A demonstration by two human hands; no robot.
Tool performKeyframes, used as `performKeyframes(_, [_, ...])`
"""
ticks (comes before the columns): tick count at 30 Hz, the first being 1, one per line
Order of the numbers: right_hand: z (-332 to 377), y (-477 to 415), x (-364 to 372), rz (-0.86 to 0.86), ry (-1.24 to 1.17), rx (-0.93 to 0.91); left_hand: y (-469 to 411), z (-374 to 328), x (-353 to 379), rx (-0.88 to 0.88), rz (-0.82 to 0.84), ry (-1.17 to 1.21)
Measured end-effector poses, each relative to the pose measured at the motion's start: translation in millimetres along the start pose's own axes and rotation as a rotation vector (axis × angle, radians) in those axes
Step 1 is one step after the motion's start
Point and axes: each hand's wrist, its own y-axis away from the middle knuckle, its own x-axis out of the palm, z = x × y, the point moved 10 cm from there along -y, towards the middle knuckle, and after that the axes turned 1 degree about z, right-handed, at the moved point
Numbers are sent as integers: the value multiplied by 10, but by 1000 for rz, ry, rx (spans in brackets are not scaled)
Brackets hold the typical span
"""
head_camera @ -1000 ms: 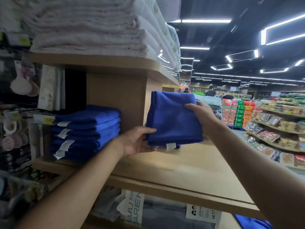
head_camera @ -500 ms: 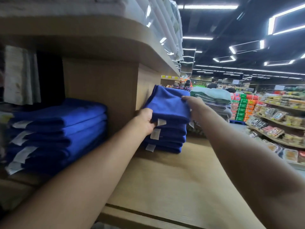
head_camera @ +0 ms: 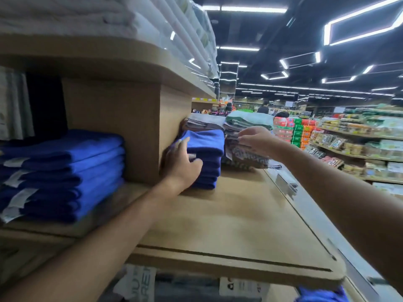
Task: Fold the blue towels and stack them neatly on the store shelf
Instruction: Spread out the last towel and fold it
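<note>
The left hand (head_camera: 182,163) presses straight fingers against the far blue towel stack (head_camera: 207,147) while the right hand (head_camera: 256,139) hovers relaxed and empty beside it.

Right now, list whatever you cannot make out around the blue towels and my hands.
All from the head view:
Right blue stack: the left hand covers its near corner, so the towel count is unsure.
Left blue stack: cut by the left edge, labels blurred.
Right hand: blurred; whether its fingers grip the patterned pile is unclear.
Blue cloth: cut by the bottom edge.
</note>
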Motion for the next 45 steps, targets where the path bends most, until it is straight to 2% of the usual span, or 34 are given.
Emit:
performKeyframes(2, [-106,382,-256,4,43,-24,397,-201,308,156,209,-125])
performKeyframes(5, [-493,873,-538,1,50,6,1015,-277,806,196,554,-292])
performKeyframes(7, [-862,1141,-704,-34,28,63,1305,-312,1032,197,680,-425])
performKeyframes(10, [-1555,1506,-823,-102,-10,199,1505,-321,1200,212,722,-590])
performKeyframes(12, [-2073,1761,-710,-96,13,328,1525,-316,1209,226,707,-606])
performKeyframes(16, [-2840,2444,38,200,178,586,1506,-254,1178,221,679,-567])
performKeyframes(18, [-2979,2669,319,268,337,568,1489,-243,1169,222,665,-563])
performKeyframes(20, [-3004,2738,418,209,550,507,1479,-252,1157,226,656,-558])
performKeyframes(23, [-2926,2747,473,193,641,457,1480,-262,1129,221,652,-533])
performKeyframes(26, [-2918,2819,334,78,495,419,1486,-300,1097,237,633,-522])
performKeyframes(30, [-2944,3101,-87,-292,3,474,1489,-358,1050,244,591,-509])
performKeyframes(34, [-2587,3287,-609,-555,-298,373,1538,-432,981,259,559,-482])
performKeyframes(42, [-1306,3334,-1418,-726,-564,65,1550,-478,973,294,572,-394])
performKeyframes(44, [-862,3276,-1464,-739,-630,-38,1616,-685,984,354,600,-199])
performKeyframes(45, [-624,3239,-1437,-723,-673,-100,1677,-839,962,345,632,-2])
